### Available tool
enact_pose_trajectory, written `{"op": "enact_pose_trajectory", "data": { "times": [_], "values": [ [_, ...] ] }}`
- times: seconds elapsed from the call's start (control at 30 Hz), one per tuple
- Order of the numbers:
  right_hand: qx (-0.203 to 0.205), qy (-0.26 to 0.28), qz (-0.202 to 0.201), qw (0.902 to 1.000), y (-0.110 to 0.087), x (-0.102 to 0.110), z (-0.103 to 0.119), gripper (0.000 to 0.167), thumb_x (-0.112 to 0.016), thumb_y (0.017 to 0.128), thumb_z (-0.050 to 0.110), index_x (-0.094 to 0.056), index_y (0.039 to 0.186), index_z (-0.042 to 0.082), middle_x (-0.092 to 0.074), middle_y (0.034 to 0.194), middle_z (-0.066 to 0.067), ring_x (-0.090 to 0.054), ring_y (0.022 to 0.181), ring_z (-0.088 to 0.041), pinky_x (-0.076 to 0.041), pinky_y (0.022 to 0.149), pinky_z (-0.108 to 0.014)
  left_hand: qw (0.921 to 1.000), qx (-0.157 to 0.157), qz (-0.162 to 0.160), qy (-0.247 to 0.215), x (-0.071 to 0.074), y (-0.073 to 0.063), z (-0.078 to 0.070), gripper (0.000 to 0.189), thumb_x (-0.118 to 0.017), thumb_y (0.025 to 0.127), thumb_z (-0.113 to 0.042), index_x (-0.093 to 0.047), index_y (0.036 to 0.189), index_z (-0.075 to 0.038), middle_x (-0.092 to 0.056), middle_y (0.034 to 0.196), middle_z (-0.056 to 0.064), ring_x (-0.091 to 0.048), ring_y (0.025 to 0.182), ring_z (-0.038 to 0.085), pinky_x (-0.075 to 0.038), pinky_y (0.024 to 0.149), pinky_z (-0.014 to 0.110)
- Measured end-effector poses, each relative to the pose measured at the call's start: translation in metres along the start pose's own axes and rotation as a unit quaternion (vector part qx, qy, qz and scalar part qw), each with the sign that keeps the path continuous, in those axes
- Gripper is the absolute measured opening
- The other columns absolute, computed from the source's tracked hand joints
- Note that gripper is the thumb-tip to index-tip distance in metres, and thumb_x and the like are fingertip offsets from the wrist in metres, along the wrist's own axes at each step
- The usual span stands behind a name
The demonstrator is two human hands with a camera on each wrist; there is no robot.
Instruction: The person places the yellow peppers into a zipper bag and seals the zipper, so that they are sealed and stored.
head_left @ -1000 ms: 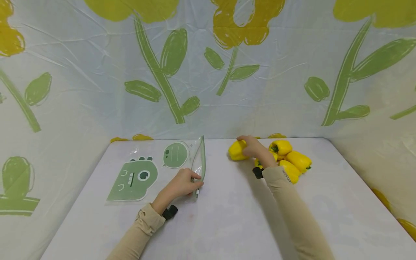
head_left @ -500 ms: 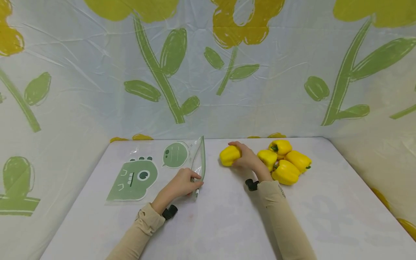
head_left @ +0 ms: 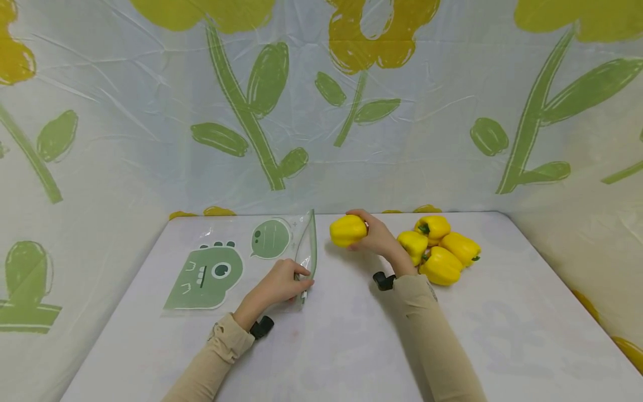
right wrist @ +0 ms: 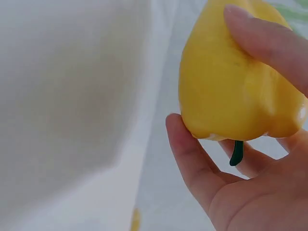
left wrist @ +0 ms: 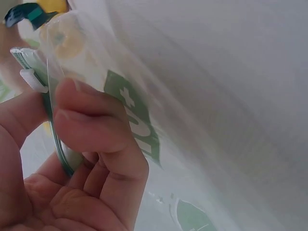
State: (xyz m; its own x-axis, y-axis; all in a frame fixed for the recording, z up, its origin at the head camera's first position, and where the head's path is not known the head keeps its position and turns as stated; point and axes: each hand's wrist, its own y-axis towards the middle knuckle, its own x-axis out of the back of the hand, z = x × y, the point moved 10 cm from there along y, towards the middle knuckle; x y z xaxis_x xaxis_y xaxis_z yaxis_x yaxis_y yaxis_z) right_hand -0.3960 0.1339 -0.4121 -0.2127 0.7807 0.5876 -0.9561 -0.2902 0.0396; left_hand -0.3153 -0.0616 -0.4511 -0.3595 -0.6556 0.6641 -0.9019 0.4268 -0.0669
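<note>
My right hand (head_left: 374, 239) grips a yellow bell pepper (head_left: 347, 230) and holds it just above the white table (head_left: 351, 346), right of the bag's mouth. In the right wrist view the pepper (right wrist: 236, 82) sits between thumb and fingers, green stem down. My left hand (head_left: 282, 283) pinches the open edge of a clear zip bag (head_left: 236, 262) printed with a green dinosaur; the bag lies flat with its mouth lifted. The left wrist view shows the fingers (left wrist: 91, 130) curled round the zip strip (left wrist: 36, 82).
Several more yellow peppers (head_left: 439, 248) lie in a heap at the back right of the table. Plastic sheeting with flower prints (head_left: 261, 111) walls in the back and both sides.
My right hand lifted one pepper off the heap and carried it left toward the bag's mouth. The left hand kept its hold on the bag edge.
</note>
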Motion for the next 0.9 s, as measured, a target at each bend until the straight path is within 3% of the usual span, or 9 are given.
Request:
{"op": "enact_pose_trajectory", "data": {
  "times": [0.17,0.3,0.5,0.67,0.9],
  "values": [
    [0.019,0.032,0.018,0.9991,0.007,-0.015,0.023,0.084,-0.083,0.072,0.001,-0.046,0.145,0.02,-0.051,0.138,-0.011,-0.051,0.112,-0.033,-0.041,0.099,-0.051,1.0,-0.004,0.001,-0.001,0.0,0.001,0.0,0.036,-0.069,0.09,-0.018,-0.07,0.118,0.005,-0.055,0.045,0.002,-0.053,0.038,0.016,-0.042,0.044,0.026],
    [0.03,0.029,0.046,0.9981,0.011,-0.037,0.031,0.082,-0.083,0.072,0.001,-0.047,0.144,0.017,-0.053,0.136,-0.011,-0.051,0.112,-0.032,-0.04,0.1,-0.051,0.9998,-0.02,0.002,-0.003,0.0,0.001,-0.003,0.035,-0.068,0.091,-0.018,-0.07,0.117,0.005,-0.054,0.044,0.0,-0.053,0.037,0.016,-0.042,0.043,0.026],
    [0.044,-0.019,0.075,0.996,0.013,-0.068,0.031,0.081,-0.083,0.069,0.0,-0.049,0.142,0.011,-0.057,0.131,-0.011,-0.052,0.111,-0.028,-0.04,0.101,-0.05,0.9988,-0.046,-0.01,0.016,0.002,0.002,-0.008,0.031,-0.068,0.09,-0.016,-0.072,0.115,0.002,-0.045,0.047,-0.006,-0.045,0.04,0.01,-0.038,0.044,0.023],
    [0.032,-0.056,0.082,0.9945,0.018,-0.082,0.031,0.08,-0.086,0.068,0.007,-0.048,0.138,0.006,-0.06,0.118,-0.01,-0.055,0.1,-0.025,-0.046,0.092,-0.044,0.9941,-0.094,-0.022,0.049,0.004,0.002,-0.018,0.018,-0.068,0.088,-0.013,-0.077,0.1,-0.003,-0.035,0.051,-0.01,-0.035,0.042,0.005,-0.031,0.043,0.02],
    [0.02,-0.032,0.103,0.994,0.023,-0.091,0.028,0.078,-0.086,0.071,0.016,-0.047,0.137,0.011,-0.059,0.115,-0.009,-0.055,0.098,-0.024,-0.044,0.089,-0.042,0.9898,-0.128,-0.023,0.06,0.006,0.0,-0.027,0.02,-0.066,0.087,-0.008,-0.076,0.101,0.002,-0.042,0.051,-0.009,-0.034,0.042,0.002,-0.031,0.043,0.019]
  ]
}}
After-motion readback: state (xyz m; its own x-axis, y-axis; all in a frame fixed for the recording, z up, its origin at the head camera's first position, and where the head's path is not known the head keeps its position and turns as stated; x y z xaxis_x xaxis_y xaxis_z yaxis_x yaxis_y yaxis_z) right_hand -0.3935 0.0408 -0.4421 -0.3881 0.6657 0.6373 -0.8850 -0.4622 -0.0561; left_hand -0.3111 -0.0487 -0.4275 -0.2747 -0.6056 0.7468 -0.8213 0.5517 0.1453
